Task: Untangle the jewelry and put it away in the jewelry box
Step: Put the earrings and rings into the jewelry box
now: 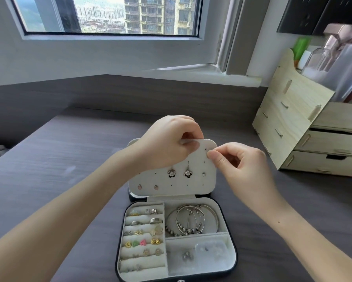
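- The fingers (212,155) of the right hand (239,162) are pinched tip to tip against the upper right part of the panel (191,187). Whatever sits between them is too small or too hidden to make out, so I cannot tell if they hold an earring.
- The left hand (168,143) grips the top edge of the same panel, thumb on the front face and the other fingers curled over the back.
- The open holes (203,149) lie just to the left of the right fingertips, between the two hands. The right hand is the nearer one, so the next push would likely be its job while the left braces the panel.
- The panel stands up from the hinge, facing the camera, with its long side running left to right across the middle of the frame. A pair of flower earrings (179,173) hangs on it lower down.
- The jewelry box (235,259) lies open at lower centre. Rings and studs fill the rows on its left side, and the bracelets (191,220) lie on its right.
- The box rests on the grey bench (69,159), with wooden drawers (293,127) at right.
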Demonstrator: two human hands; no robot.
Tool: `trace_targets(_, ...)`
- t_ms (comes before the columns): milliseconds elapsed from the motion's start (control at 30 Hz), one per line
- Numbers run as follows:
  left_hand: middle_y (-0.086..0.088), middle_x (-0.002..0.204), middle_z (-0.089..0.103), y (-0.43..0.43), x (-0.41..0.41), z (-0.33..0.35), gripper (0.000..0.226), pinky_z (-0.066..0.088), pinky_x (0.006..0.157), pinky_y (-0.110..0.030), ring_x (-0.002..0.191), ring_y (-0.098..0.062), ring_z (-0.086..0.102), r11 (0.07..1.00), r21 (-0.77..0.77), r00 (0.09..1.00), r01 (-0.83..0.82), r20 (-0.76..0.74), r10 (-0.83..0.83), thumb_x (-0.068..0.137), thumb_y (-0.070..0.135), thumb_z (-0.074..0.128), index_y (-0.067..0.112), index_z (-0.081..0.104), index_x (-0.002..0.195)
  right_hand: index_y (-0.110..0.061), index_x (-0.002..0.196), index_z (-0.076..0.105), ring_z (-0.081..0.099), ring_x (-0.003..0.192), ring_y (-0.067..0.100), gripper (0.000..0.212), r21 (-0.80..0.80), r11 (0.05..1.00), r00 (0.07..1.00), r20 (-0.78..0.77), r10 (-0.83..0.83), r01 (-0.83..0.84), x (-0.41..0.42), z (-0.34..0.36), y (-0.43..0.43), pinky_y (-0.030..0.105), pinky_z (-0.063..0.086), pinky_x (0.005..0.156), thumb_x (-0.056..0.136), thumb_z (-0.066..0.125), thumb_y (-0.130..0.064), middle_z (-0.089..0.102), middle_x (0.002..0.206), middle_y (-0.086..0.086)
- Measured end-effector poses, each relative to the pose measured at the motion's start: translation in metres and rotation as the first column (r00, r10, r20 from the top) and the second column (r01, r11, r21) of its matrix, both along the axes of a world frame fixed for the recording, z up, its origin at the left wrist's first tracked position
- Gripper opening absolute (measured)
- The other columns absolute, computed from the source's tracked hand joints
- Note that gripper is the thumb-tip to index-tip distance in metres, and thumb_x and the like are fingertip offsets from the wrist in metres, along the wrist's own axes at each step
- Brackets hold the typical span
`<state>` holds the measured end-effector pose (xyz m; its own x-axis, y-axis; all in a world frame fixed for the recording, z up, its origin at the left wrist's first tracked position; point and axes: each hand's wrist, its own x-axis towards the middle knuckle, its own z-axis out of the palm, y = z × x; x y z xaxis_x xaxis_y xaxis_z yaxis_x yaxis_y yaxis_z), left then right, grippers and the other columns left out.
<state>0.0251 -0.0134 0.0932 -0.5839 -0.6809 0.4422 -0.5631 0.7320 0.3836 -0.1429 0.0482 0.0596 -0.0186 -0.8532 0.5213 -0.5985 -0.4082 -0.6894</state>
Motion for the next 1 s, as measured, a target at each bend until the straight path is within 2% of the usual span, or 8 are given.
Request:
trace_targets(233, 0.024, 0.067, 0.043, 0.010, -0.003, 0.001, 0.025, 0.029, 0.061, -0.005, 0.062, 0.007, 0.043, 0.986, -0.152, 0.997, 0.070, 0.045, -0.064, 0.068, 0.044, 0.069, 0.021, 0.066, 0.077, -0.014, 0.062, 0.064, 0.050, 0.058, 0.010, 0.024, -0.172, 0.983, 0.984, -0.151, -0.096, 0.069, -0.002, -0.001, 0.007, 0.015, 0.033, 0.050, 0.080, 0.065, -0.029, 0.055, 0.056, -0.007)
trace_targets(333, 0.026, 0.067, 0.044, 0.012, -0.003, 0.000, 0.029, 0.030, 0.062, -0.006, 0.062, 0.008, 0.042, 0.983, -0.166, 0.997, 0.073, 0.008, -0.073, 0.065, 0.048, 0.072, 0.022, 0.068, 0.076, -0.015, 0.054, 0.057, 0.048, 0.054, 0.011, 0.037, -0.176, 0.976, 0.971, -0.177, -0.160, 0.129, -0.004, 0.004, 0.010, 0.022, 0.034, 0.048, 0.074, 0.073, -0.041, 0.051, 0.052, -0.009)
trace_targets(433, 0.025, 0.067, 0.046, 0.014, -0.003, 0.000, 0.033, 0.030, 0.060, -0.007, 0.061, 0.008, 0.043, 0.982, -0.158, 0.993, 0.107, -0.025, -0.112, 0.066, 0.054, 0.069, 0.022, 0.069, 0.075, -0.012, 0.051, 0.053, 0.043, 0.047, 0.007, 0.045, -0.008, 0.990, 0.990, -0.029, -0.139, 0.139, -0.008, 0.012, 0.011, 0.016, 0.031, 0.045, 0.063, 0.076, -0.050, 0.047, 0.045, -0.010)
trace_targets(567, 0.017, 0.067, 0.053, 0.015, -0.004, 0.000, 0.036, 0.030, 0.054, -0.012, 0.059, 0.004, 0.043, 0.982, -0.151, 0.989, 0.116, -0.077, -0.129, 0.068, 0.054, 0.061, 0.019, 0.069, 0.071, -0.004, 0.055, 0.052, 0.030, 0.041, 0.003, 0.051, 0.218, 0.976, 0.979, 0.200, -0.043, -0.002, -0.012, 0.015, 0.007, 0.012, 0.024, 0.041, 0.054, 0.074, -0.049, 0.038, 0.045, -0.009)
trace_targets(667, 0.011, 0.067, 0.058, 0.016, -0.005, -0.001, 0.037, 0.033, 0.053, -0.018, 0.057, -0.005, 0.044, 0.980, -0.164, 0.989, 0.109, -0.079, -0.123, 0.071, 0.054, 0.060, 0.018, 0.070, 0.070, -0.001, 0.059, 0.053, 0.026, 0.044, 0.005, 0.051, 0.263, 0.963, 0.958, 0.286, -0.013, -0.066, -0.011, 0.014, 0.007, 0.013, 0.022, 0.041, 0.054, 0.073, -0.048, 0.036, 0.050, -0.003)
trace_targets(800, 0.009, 0.067, 0.060, 0.017, -0.006, -0.002, 0.037, 0.034, 0.056, -0.016, 0.060, -0.008, 0.045, 0.976, -0.198, 0.992, 0.086, -0.075, -0.103, 0.073, 0.054, 0.059, 0.018, 0.070, 0.070, -0.003, 0.062, 0.055, 0.031, 0.056, 0.015, 0.050, 0.332, 0.936, 0.934, 0.357, -0.012, -0.115, -0.010, 0.011, 0.007, 0.021, 0.025, 0.048, 0.055, 0.072, -0.050, 0.040, 0.058, 0.006)
trace_targets(900, 0.011, 0.067, 0.059, 0.018, -0.006, -0.002, 0.033, 0.034, 0.055, -0.018, 0.059, -0.006, 0.045, 0.982, -0.180, 0.995, 0.061, -0.067, -0.074, 0.071, 0.052, 0.065, 0.019, 0.069, 0.070, -0.008, 0.060, 0.056, 0.034, 0.055, 0.013, 0.047, 0.364, 0.920, 0.923, 0.385, -0.005, -0.147, -0.010, 0.010, 0.008, 0.026, 0.029, 0.056, 0.057, 0.070, -0.053, 0.045, 0.053, 0.000)
trace_targets(1000, 0.012, 0.069, 0.058, 0.017, -0.005, -0.002, 0.026, 0.037, 0.056, -0.021, 0.061, -0.002, 0.047, 0.991, -0.134, 0.998, 0.011, -0.061, -0.020, 0.067, 0.045, 0.069, 0.019, 0.069, 0.071, -0.010, 0.062, 0.061, 0.039, 0.054, 0.008, 0.043, 0.337, 0.928, 0.919, 0.395, 0.011, -0.156, -0.016, 0.010, 0.014, 0.023, 0.033, 0.058, 0.063, 0.065, -0.053, 0.050, 0.054, -0.005)
